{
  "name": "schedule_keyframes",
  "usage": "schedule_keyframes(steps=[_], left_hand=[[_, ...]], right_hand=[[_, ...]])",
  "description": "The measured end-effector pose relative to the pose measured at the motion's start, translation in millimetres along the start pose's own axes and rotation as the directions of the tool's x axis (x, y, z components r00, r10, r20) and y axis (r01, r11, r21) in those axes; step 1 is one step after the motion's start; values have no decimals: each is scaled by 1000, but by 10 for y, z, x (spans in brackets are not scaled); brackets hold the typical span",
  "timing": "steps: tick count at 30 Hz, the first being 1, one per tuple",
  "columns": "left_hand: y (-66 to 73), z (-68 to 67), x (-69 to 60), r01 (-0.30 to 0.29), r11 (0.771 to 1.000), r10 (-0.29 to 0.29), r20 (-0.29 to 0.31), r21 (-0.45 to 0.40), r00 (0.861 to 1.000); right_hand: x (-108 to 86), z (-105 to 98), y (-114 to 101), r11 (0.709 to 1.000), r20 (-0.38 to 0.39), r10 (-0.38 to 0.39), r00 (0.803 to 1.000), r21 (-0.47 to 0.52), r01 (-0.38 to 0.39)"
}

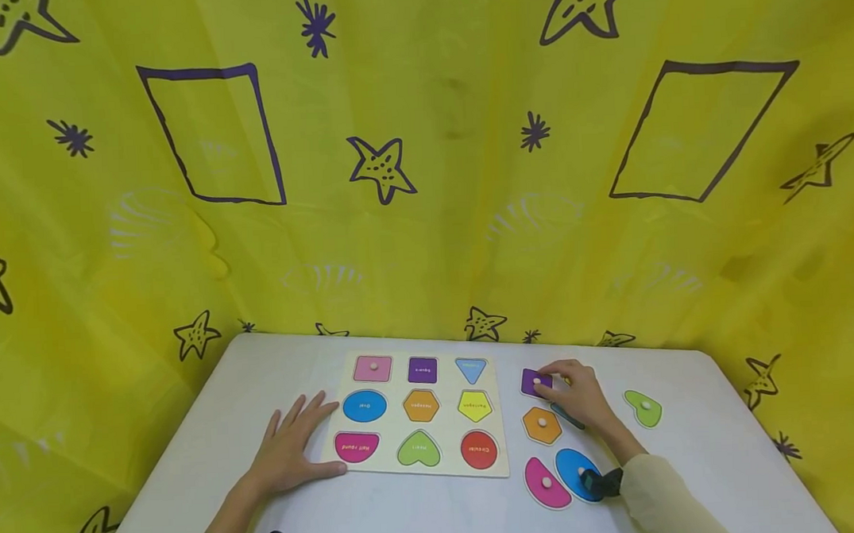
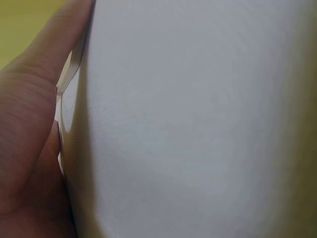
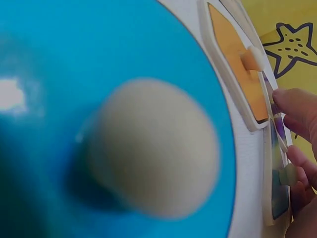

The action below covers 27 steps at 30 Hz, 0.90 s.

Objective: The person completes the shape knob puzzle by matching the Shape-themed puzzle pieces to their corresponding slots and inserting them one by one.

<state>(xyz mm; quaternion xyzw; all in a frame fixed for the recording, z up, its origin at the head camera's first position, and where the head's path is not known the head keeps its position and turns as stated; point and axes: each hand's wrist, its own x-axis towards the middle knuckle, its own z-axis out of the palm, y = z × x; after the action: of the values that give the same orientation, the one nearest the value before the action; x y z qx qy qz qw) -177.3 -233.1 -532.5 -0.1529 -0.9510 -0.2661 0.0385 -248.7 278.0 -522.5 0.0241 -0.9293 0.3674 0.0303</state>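
A cream puzzle board (image 1: 394, 385) with coloured, labelled shapes lies on the white table. A pink rectangle piece (image 1: 363, 369) with a knob sits in its upper left spot. My left hand (image 1: 288, 447) is spread flat at the board's left edge, its thumb touching the near corner. Right of the board, my right hand (image 1: 583, 395) pinches a purple square piece (image 1: 528, 380), thumb and fingers at its knob. Beneath that hand, a bluish piece (image 1: 568, 416) and a bit of yellow are mostly hidden. An orange hexagon piece (image 1: 534, 427) lies just nearer.
A blue oval piece (image 1: 568, 467) and a pink half-round piece (image 1: 540, 490) lie below the right hand, the oval partly covered by the black wrist camera (image 1: 604, 484). Farther right is a green heart piece (image 1: 637, 403). A yellow curtain (image 1: 426, 243) hangs behind the table.
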Motion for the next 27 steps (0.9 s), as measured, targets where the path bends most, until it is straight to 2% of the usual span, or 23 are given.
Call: schedule_keyframes(steps=[10,22,27], left_hand=[[-44,40,16,37,999,-38,34,7,999],[-86,78,13,15,1000,-16,6,16,1000],[-52,45,12,17,1000,-18,20,21,1000]], right_hand=[[21,50,25,1000,-36,-8,999,-10,7],[24,59,31,1000,-49,-13,999,-6,13],[22,62,33,1000,-57,-15,998,8,16]])
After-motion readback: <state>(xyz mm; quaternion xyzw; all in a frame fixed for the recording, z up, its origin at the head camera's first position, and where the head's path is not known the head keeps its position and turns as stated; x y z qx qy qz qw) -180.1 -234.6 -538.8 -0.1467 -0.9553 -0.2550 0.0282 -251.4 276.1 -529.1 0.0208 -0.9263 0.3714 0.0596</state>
